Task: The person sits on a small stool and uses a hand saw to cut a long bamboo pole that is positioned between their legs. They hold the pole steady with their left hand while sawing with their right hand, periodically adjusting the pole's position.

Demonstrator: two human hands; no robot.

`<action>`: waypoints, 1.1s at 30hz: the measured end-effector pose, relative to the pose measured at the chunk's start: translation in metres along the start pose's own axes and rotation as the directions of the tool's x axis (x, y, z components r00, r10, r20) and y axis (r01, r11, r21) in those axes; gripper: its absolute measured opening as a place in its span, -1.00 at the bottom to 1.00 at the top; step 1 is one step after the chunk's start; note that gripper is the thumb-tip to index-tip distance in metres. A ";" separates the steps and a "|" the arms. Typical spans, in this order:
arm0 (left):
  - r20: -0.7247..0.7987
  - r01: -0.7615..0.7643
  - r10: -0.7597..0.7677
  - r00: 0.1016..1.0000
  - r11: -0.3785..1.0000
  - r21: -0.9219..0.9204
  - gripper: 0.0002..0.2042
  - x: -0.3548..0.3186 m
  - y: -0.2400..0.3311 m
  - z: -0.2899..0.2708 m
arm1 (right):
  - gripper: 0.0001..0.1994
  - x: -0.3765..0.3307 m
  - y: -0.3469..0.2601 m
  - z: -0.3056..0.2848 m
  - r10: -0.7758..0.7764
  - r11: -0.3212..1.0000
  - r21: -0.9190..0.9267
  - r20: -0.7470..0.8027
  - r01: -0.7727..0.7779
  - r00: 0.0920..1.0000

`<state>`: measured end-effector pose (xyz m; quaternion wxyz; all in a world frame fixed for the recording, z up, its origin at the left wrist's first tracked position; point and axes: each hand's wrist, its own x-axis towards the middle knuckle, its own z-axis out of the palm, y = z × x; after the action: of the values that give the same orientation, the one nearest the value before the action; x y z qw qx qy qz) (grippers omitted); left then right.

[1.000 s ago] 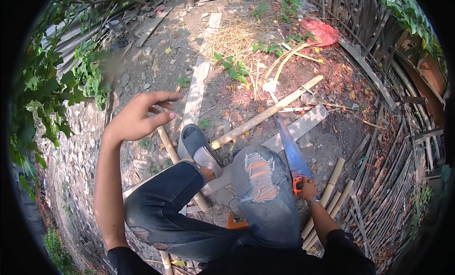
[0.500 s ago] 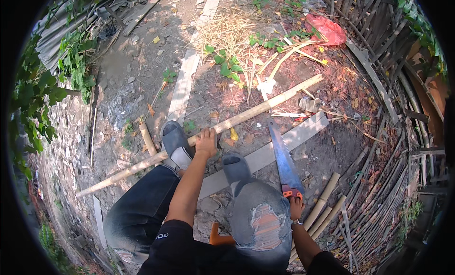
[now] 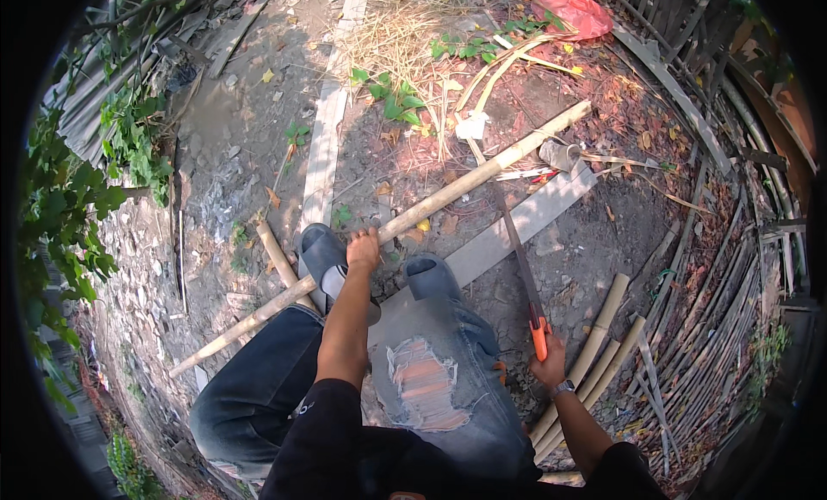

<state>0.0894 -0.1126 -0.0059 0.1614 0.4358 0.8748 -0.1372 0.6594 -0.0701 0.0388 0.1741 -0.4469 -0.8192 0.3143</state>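
Note:
A long bamboo pole [image 3: 448, 194] lies slanted across the dirt from lower left to upper right. My left hand [image 3: 363, 248] grips it near its middle, just above my two grey slippers [image 3: 326, 257]. The left slipper rests on the pole. My right hand [image 3: 548, 367] holds the orange handle of a hand saw [image 3: 520, 257]. The saw blade points up and away, its tip close to the pole. My knees in torn blue jeans fill the lower middle.
A pale flat board [image 3: 517, 226] lies under the pole by my right foot. Another plank [image 3: 326, 138] runs away upward. Cut bamboo pieces [image 3: 594, 354] lie at the right beside a bamboo fence [image 3: 741, 242]. A red bag [image 3: 572, 9] lies far off. Green leaves [image 3: 69, 216] line the left.
My left hand came down from the air and took hold of the bamboo pole. The saw swung from beside my knee to point up toward the pole. I leaned forward.

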 end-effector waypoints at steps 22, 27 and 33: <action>-0.179 0.067 -0.067 0.982 0.998 -0.003 -0.43 -0.032 0.014 0.021 | -0.85 -0.033 -0.094 -0.023 0.302 0.890 0.394 -0.135 -0.229 0.944; 0.049 0.061 -0.055 0.997 0.988 -0.145 -0.49 0.001 -0.012 0.018 | -0.86 -0.034 -0.091 -0.017 0.362 0.849 0.441 -0.085 -0.291 0.928; 0.255 -0.079 0.151 0.955 0.959 -0.273 -0.51 0.003 -0.044 0.002 | -0.84 -0.023 -0.109 -0.034 0.333 0.862 0.434 -0.096 -0.261 0.938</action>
<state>0.0524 -0.1370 -0.0047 0.3440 0.4384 0.8273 -0.0705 0.6234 -0.1212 0.1369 0.2827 -0.5457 -0.6370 0.4653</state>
